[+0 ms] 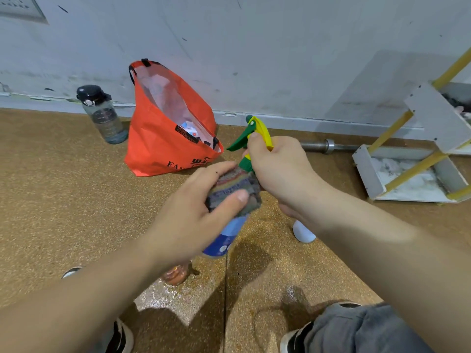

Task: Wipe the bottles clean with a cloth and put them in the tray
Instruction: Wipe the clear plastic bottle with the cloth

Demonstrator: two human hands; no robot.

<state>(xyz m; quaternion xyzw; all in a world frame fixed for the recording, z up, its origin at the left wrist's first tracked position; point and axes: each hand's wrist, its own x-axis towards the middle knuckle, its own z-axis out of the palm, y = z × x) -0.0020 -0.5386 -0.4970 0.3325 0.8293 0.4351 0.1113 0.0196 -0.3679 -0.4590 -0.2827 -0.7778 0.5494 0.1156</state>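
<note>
Plainly, the left hand's (pixel 188 212) fingers (pixel 230 198) are curled round a striped grey cloth (pixel 237 186), thumb on the near side and the rest over the top, clamping it against the shoulder of a spray bottle (pixel 224 240). The right hand (pixel 283 171) grips the same bottle at its neck, just under the green and yellow trigger head (pixel 256 129), with one fingertip up against that head. Both hands are thus closed on something, and the bottle hangs tilted in the air between them, its blue-labelled body running toward 7 o'clock, clear of the floor (pixel 63 200). I judge this to be mid-wipe, with the lower body not yet reached. The main risk is that fingertip: squeeze harder to steady the bottle and the trigger may fire, wetting what was just wiped. A firm downward stroke could also drag the bottle out of the neck grip, dropping it onto the small copper-brown object (pixel 175 275) directly below at 6 o'clock. Further out, an orange bag (pixel 163 146) stands open at 11 o'clock, with a grey water bottle (pixel 104 115) at 10 o'clock against the wall. A white shelf unit (pixel 433 118) with tray-like tiers lies tipped at 3 o'clock, well apart from the hands; whether it is the tray, I cannot tell.
</note>
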